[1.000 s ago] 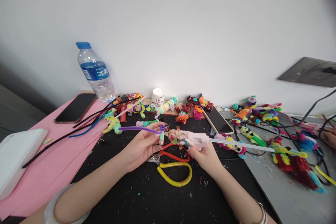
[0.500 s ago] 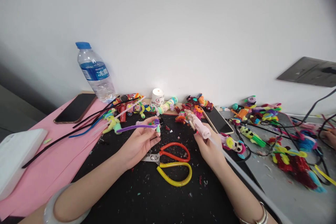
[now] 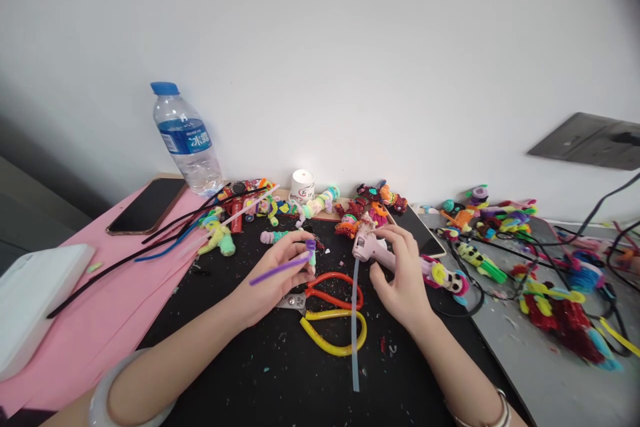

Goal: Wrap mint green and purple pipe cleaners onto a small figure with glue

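Between the thumb and fingers of my left hand (image 3: 270,277) is a small purple and mint-green pipe-cleaner piece (image 3: 311,250), with a loose purple pipe-cleaner end (image 3: 280,269) sticking out leftward. A pale pink hot glue gun (image 3: 369,247) lies on the black mat (image 3: 250,373). Its long clear glue stick (image 3: 355,327) points toward me across the scissors' handles. Just right of the gun is my right hand (image 3: 403,277), fingers curved and apart, holding nothing; whether a fingertip touches the gun I cannot tell. Orange-and-yellow-handled scissors (image 3: 333,333) rest between my hands.
Several pipe-cleaner figures (image 3: 320,201) line the wall, near a white paper cup (image 3: 302,185). A water bottle (image 3: 185,147), a phone (image 3: 147,207) and a white box (image 3: 45,307) are at left. More figures (image 3: 565,313), cables (image 3: 595,223) and another person's hand (image 3: 629,259) are at right.
My right hand has let go of the glue gun, which now lies on the mat with its glue stick swung toward the scissors. My left hand has shifted slightly right with the purple piece.
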### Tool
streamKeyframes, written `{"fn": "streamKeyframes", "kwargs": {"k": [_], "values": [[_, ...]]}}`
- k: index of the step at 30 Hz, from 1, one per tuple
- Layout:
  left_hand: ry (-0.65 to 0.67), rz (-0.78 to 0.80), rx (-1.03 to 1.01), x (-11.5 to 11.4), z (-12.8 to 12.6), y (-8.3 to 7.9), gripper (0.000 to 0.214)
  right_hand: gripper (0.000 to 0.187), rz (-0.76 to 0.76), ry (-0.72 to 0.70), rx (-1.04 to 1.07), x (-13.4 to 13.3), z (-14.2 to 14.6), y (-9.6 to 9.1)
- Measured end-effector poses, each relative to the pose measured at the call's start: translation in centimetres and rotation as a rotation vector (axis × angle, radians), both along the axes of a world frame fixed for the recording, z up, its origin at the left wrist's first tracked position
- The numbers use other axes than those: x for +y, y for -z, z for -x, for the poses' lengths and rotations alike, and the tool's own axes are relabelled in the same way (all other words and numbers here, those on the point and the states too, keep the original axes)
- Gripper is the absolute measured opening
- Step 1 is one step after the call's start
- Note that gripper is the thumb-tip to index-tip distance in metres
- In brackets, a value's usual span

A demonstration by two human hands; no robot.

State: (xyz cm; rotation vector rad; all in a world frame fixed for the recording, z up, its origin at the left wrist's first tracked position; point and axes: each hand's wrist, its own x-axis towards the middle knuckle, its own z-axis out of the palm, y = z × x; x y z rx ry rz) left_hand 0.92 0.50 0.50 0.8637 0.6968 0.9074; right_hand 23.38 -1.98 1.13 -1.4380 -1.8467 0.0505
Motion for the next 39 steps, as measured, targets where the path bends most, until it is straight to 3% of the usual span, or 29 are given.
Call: {"fn": "streamKeyframes", "kwargs": {"k": [5, 9, 11, 18, 27, 33, 39], "values": [[0.131, -0.215, 0.261, -0.3, -0.3, 0.4, 0.023, 0.044, 0.104, -0.407, 0.053, -2.1, 2.9, -0.3], [0.180, -0.283, 0.326, -0.5, -0.4, 0.6, 0.024, 0.024, 0.114, -0.535, 0.038, -2.9, 4.3, 0.6], [0.199, -0.283, 0.322, -0.5, -0.4, 0.5, 0.025, 0.016, 0.100, -0.525, 0.087, -3.0, 4.4, 0.8], [0.195, -0.292, 0.289, -0.6, -0.6, 0.3, 0.037, 0.013, 0.095, -0.442, 0.208, -2.9, 4.0, 0.7], [0.062, -0.365, 0.454, -0.8, -0.5, 0.1, 0.022, 0.019, 0.085, -0.480, 0.244, -3.0, 4.2, 0.0], [0.060, -0.280, 0.421, -0.6, -0.4, 0.1, 0.022, 0.015, 0.052, -0.329, 0.317, -2.9, 4.0, -0.3], [0.100, -0.235, 0.294, -0.4, -0.2, -0.2, 0.027, 0.009, 0.141, -0.221, 0.415, -2.5, 3.7, 0.1]]}}
